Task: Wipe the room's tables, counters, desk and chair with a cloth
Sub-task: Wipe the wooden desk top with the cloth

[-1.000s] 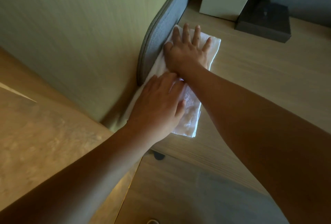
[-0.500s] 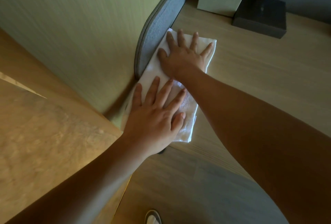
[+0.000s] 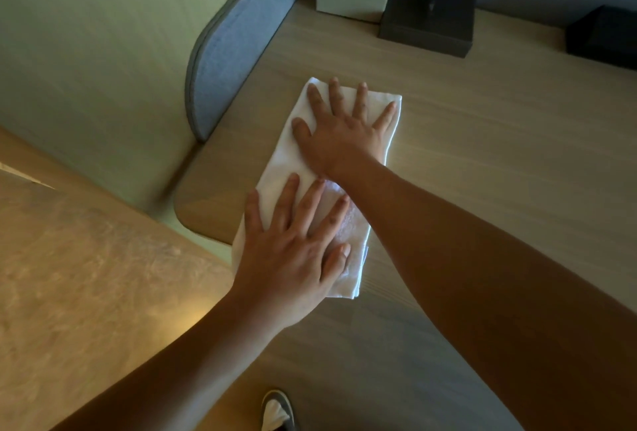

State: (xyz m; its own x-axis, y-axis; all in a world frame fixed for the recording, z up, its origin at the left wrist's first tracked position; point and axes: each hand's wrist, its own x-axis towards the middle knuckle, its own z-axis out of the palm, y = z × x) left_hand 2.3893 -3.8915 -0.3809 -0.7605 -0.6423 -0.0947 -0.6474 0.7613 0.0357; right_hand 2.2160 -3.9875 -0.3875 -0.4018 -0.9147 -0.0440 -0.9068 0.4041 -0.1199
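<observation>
Pressing flat with spread fingers, the left hand and right hand pin the folded white cloth to the pale wooden desk, gripping nothing, probably for even wiping pressure.

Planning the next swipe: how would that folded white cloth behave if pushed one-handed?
The cloth looks soft and floppy; it would probably bunch rather than slide flat. The left hand and right hand both press it onto the smooth desk, suggesting easy gliding.
</observation>
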